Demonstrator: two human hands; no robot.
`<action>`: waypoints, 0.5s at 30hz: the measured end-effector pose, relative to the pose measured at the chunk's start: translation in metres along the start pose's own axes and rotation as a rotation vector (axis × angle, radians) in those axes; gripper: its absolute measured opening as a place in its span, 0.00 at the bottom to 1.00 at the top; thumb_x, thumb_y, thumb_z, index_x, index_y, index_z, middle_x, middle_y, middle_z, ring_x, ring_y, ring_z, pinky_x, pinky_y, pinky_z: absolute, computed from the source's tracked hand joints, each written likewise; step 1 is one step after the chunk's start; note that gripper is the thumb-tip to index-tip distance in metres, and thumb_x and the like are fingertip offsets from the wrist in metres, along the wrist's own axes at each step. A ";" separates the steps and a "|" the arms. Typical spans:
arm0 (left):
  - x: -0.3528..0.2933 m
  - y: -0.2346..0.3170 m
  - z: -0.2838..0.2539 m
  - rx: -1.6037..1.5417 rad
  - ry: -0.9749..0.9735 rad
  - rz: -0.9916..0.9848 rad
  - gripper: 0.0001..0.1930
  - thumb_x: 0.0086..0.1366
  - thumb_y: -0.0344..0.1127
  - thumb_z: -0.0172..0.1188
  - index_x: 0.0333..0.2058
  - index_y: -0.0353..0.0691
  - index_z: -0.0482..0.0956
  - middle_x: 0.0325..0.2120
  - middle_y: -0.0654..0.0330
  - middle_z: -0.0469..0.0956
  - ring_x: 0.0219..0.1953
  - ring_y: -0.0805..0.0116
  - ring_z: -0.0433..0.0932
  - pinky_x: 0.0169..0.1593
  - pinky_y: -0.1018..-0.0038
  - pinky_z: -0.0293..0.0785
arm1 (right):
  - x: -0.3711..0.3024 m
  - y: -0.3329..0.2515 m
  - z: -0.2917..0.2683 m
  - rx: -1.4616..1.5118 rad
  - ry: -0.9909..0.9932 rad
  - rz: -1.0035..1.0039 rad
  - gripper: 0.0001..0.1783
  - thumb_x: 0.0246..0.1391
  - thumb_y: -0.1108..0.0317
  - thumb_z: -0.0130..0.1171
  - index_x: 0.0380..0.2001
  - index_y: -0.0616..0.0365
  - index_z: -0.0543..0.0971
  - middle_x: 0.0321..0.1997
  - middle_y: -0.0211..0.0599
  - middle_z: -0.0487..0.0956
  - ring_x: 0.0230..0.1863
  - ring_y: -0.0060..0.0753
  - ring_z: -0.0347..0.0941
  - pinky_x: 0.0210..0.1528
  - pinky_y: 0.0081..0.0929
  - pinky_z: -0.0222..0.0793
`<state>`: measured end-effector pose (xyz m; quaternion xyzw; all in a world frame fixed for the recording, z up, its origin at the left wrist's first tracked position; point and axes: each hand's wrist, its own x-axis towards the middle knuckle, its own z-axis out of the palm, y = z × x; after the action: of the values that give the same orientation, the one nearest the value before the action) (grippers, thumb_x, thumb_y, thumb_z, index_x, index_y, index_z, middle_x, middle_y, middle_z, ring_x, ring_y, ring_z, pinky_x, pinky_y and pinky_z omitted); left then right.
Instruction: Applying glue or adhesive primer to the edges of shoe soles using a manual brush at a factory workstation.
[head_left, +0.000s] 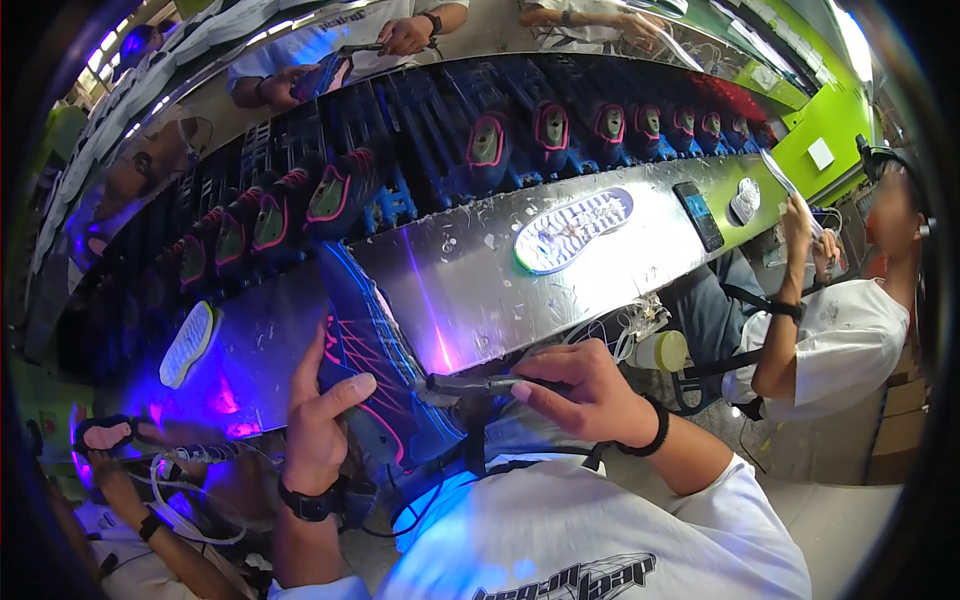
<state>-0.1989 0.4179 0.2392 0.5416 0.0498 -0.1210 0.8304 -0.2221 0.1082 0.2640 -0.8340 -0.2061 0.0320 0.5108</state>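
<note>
My left hand (pixel 322 415) grips a dark blue shoe upper (pixel 365 320) with pink and light blue lines, thumb on its near side and fingers behind. The shoe is on its side, its underside edge facing right. A dark-handled brush (pixel 480 385) is pinched between the thumb and fingers of my right hand (pixel 590 395). The brush's tip meets the lower part of the shoe's underside edge; the exact contact is hard to make out. Beyond the shoe lies the metal bench top (pixel 480 330).
A white shoe sole (pixel 575 232) lies on the bench, another (pixel 188 345) farther left. Across the far side runs a dark rack (pixel 430 130) of several shoes. A phone (pixel 698 215) rests at the right. Co-workers sit left and right; others stand opposite. A round yellowish container (pixel 662 351) is below the bench edge.
</note>
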 end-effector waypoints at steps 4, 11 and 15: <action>0.005 0.004 -0.001 -0.016 0.037 -0.018 0.42 0.59 0.25 0.66 0.74 0.33 0.64 0.57 0.54 0.81 0.58 0.62 0.81 0.67 0.66 0.74 | -0.005 -0.003 -0.010 -0.005 -0.073 0.049 0.11 0.62 0.68 0.66 0.42 0.65 0.88 0.27 0.48 0.82 0.26 0.49 0.80 0.30 0.37 0.74; 0.009 0.012 0.004 -0.037 0.118 -0.125 0.30 0.68 0.31 0.63 0.68 0.35 0.72 0.53 0.57 0.83 0.53 0.66 0.84 0.59 0.69 0.81 | 0.003 -0.015 -0.021 -0.139 0.029 -0.104 0.09 0.59 0.69 0.68 0.39 0.65 0.87 0.24 0.46 0.79 0.22 0.48 0.76 0.27 0.39 0.71; 0.008 0.013 0.005 -0.102 0.171 -0.235 0.19 0.73 0.38 0.63 0.58 0.37 0.80 0.48 0.60 0.86 0.48 0.68 0.87 0.55 0.70 0.84 | 0.013 -0.026 -0.034 -0.198 0.046 -0.186 0.10 0.58 0.71 0.69 0.39 0.69 0.87 0.22 0.42 0.78 0.19 0.39 0.74 0.24 0.34 0.66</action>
<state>-0.1884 0.4168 0.2512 0.4975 0.1895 -0.1681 0.8296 -0.2091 0.0953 0.3045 -0.8581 -0.2726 -0.0552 0.4316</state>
